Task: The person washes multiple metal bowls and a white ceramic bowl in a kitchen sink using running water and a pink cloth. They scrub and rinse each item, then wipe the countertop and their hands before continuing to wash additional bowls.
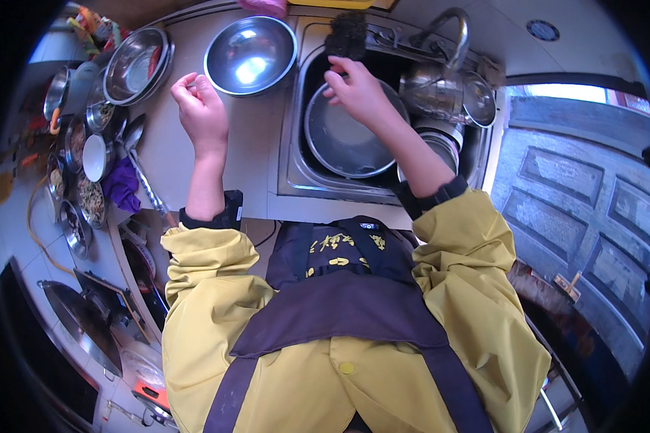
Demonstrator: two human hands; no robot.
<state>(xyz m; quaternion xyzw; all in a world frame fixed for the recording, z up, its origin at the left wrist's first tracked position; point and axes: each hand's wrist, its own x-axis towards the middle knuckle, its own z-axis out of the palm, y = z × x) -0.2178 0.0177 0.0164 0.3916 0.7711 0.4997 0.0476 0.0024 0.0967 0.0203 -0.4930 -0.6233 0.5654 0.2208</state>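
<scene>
My left hand is raised over the counter, just left of a shiny steel bowl. Its fingers are curled in, and nothing shows in them. Above the sink, my right hand hangs with loosely bent, parted fingers and no object in its grip. Below it a wide round metal basin sits in the sink, with cloudy liquid inside. A dark scrubber lies at the sink's back rim, close to the right fingertips but apart from them.
A curved faucet rises behind a steel pot on the sink's right side. Stacked steel bowls, a ladle, a white bowl and a purple cloth crowd the left. A panelled door stands at right.
</scene>
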